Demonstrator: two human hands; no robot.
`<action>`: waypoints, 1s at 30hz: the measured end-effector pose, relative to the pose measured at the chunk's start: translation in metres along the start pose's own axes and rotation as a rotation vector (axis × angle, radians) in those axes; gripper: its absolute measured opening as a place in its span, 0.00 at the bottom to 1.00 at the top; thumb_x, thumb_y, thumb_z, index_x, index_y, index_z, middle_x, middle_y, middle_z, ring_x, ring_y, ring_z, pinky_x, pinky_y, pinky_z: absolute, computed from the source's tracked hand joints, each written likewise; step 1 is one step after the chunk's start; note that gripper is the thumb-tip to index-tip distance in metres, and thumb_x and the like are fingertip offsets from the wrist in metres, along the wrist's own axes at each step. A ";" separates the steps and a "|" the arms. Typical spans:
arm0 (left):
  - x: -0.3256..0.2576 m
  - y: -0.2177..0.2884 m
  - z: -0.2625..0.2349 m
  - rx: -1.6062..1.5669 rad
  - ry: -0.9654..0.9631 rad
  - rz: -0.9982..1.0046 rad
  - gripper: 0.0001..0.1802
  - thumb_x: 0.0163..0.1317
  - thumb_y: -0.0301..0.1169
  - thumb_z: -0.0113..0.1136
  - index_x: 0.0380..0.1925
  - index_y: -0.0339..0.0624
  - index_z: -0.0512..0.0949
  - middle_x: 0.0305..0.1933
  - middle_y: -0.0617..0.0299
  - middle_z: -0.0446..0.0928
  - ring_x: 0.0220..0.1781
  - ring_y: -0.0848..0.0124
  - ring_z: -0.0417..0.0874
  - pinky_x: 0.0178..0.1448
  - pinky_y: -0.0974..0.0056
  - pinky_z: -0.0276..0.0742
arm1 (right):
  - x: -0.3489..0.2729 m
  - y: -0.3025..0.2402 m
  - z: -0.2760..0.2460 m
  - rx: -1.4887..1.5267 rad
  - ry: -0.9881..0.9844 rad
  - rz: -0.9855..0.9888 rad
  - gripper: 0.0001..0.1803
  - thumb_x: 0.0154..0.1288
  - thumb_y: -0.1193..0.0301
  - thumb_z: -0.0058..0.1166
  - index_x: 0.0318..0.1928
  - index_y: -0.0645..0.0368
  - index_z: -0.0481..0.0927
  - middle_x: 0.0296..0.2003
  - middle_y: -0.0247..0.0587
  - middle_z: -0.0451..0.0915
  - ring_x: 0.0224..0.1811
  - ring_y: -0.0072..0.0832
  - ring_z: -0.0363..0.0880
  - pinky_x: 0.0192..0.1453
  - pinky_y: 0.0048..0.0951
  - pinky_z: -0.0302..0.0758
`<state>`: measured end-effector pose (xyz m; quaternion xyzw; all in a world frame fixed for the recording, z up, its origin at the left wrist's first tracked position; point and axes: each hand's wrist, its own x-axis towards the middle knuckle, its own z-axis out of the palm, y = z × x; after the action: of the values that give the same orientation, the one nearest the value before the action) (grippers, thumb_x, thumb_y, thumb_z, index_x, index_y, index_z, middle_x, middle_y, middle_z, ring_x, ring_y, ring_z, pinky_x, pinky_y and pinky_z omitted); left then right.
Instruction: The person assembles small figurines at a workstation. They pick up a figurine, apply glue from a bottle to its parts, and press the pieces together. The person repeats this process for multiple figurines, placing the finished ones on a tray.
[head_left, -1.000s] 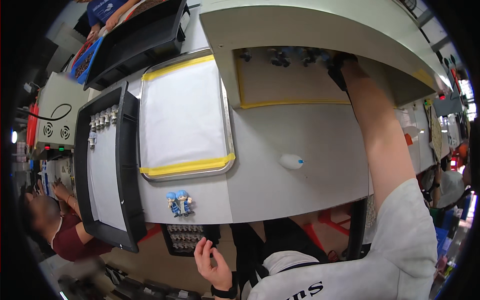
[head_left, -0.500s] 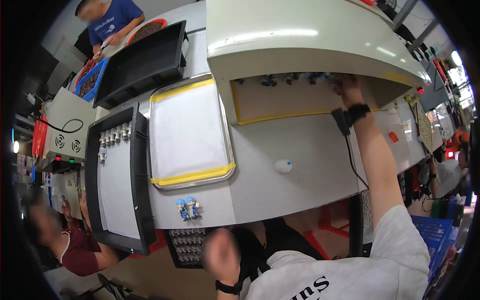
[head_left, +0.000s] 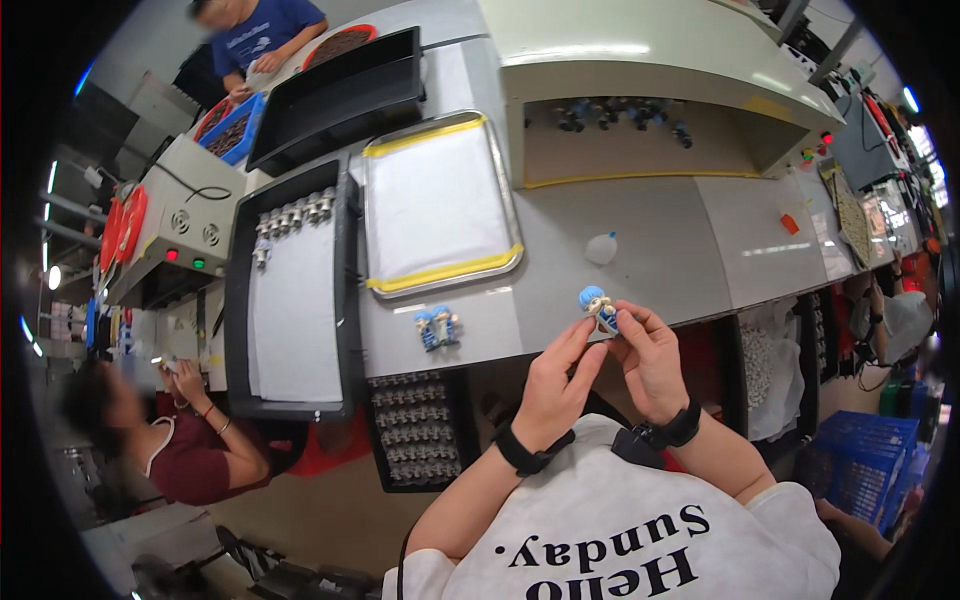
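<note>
Above the table's front edge, both my hands hold a small figurine (head_left: pixel 599 310) with blue hair and a blue-and-white body. My left hand (head_left: pixel 552 385) is closed, its fingertips pinching the lower left side. My right hand (head_left: pixel 650 362) grips the other side between thumb and fingers. Some of the body is hidden behind my fingers. To the left, two blue-haired figurines (head_left: pixel 437 330) lie side by side on the table. Beyond my hands sits a white rounded object with a blue tip (head_left: pixel 601 248).
A cream machine (head_left: pixel 650 75) with more figurines (head_left: pixel 625 113) in its opening stands at the back. Left are a paper-lined metal tray (head_left: pixel 440 215), a black bin (head_left: pixel 355 290) with grey-white figurines (head_left: pixel 290 217), and another black bin (head_left: pixel 340 105). Two people work at the left.
My right hand has come out of the machine's opening to the front edge, now with a figurine. My left hand has risen to meet it. The whole view has shifted.
</note>
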<state>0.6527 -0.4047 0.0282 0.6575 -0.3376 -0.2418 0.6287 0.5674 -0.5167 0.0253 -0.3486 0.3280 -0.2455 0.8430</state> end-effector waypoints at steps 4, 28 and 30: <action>-0.013 -0.005 -0.020 -0.285 0.091 -0.247 0.19 0.63 0.25 0.57 0.53 0.28 0.72 0.50 0.55 0.77 0.45 0.72 0.80 0.50 0.71 0.75 | -0.014 0.032 0.025 -0.105 -0.032 0.060 0.13 0.63 0.74 0.57 0.46 0.64 0.74 0.41 0.40 0.79 0.41 0.22 0.79 0.48 0.23 0.76; -0.022 -0.018 -0.080 0.028 -0.038 -0.279 0.11 0.58 0.27 0.60 0.40 0.34 0.81 0.29 0.55 0.79 0.30 0.73 0.80 0.34 0.69 0.73 | -0.006 0.044 0.030 -0.408 -0.288 -0.048 0.20 0.60 0.77 0.60 0.52 0.63 0.71 0.42 0.40 0.77 0.44 0.22 0.78 0.51 0.22 0.76; -0.020 -0.016 -0.081 0.094 -0.077 -0.252 0.11 0.59 0.28 0.59 0.39 0.34 0.81 0.27 0.53 0.78 0.28 0.68 0.79 0.33 0.66 0.72 | -0.007 0.043 0.030 -0.406 -0.278 -0.037 0.20 0.59 0.77 0.60 0.52 0.64 0.71 0.41 0.40 0.77 0.43 0.22 0.78 0.50 0.22 0.76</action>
<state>0.7027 -0.3364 0.0175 0.7137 -0.2873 -0.3277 0.5484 0.5924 -0.4721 0.0113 -0.5471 0.2451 -0.1400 0.7881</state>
